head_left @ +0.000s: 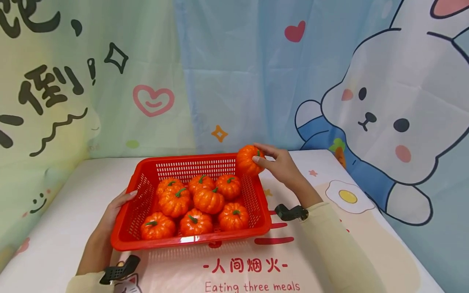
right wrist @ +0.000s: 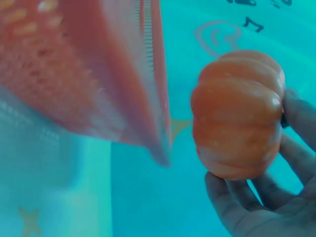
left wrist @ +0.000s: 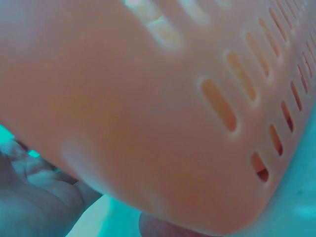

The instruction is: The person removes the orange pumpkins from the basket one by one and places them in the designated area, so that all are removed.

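A red plastic basket (head_left: 190,241) with slotted walls holds several small orange pumpkins (head_left: 209,200) with green stems. It looks tilted, its near edge apart from the tabletop. My left hand (head_left: 116,207) grips the basket's left side, thumb over the rim; in the left wrist view the slotted wall hides much of that hand (left wrist: 39,192). Above the far right corner of the basket, my right hand (head_left: 276,162) holds one pumpkin (head_left: 248,160) between thumb and fingers. The right wrist view shows this pumpkin (right wrist: 239,116) apart from the basket's wall (right wrist: 98,74).
A white table (head_left: 91,183) printed with red lettering, a fried egg and a cat lies beneath the basket. Behind it hangs a patterned curtain (head_left: 227,81) with hearts and a large rabbit. Each wrist wears a black strap device (head_left: 291,212).
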### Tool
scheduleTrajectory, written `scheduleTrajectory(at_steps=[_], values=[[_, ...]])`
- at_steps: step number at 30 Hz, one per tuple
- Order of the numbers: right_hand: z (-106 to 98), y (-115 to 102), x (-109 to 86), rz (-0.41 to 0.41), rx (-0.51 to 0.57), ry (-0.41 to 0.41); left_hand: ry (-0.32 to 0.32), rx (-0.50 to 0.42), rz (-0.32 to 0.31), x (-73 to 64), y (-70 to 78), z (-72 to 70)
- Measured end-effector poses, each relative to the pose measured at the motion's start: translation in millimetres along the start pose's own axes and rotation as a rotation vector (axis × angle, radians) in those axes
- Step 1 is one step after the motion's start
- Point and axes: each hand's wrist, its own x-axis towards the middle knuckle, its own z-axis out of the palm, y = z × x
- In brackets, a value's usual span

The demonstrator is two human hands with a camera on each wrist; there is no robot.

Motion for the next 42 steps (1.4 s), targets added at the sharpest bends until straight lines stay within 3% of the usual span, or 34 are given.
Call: scheduleTrajectory(at_steps=[6, 12, 18, 23, 42], values=[[-9.5, 17.7, 0.6, 0.025, 0.001, 0.078, 0.013, 0.010, -0.014, -1.2, 0.3, 1.2], [-20.8, 36.8, -0.1, 0.121, 0.000, 0.126, -0.022, 0.020, 0.018, 0.7, 2.9, -0.5], [-26.4, 59.4, 0.9, 0.283, 0.038, 0.149, -0.076, 0.007, 0.066, 3.1, 4.3, -3.6], [-21.7, 81.6, 0.9, 0.405, 0.057, 0.170, -0.086, -0.023, 0.063, 3.0, 2.1, -6.1], [-5.4, 109.6, -2.7, 0.465, 0.022, 0.177, -0.119, -0.050, 0.089, 6.6, -0.6, -5.3]])
